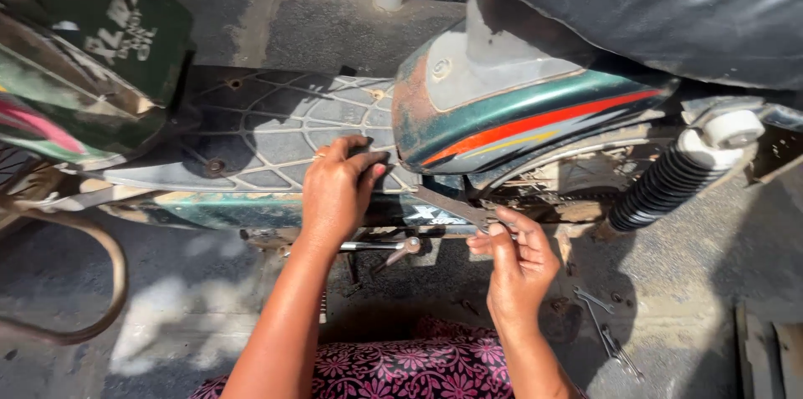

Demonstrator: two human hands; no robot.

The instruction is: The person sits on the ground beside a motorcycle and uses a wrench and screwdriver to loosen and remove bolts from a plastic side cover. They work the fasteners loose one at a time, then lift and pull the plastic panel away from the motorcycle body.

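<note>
Your arms are bare to the elbows, with no sleeves or gloves. Your left hand wears a thin ring on one finger. Over your lap lies dark cloth printed with pink flowers.

Head camera looks steeply down, close over scooter footboard (single view).

Left hand's fingertips behind side panel
</note>
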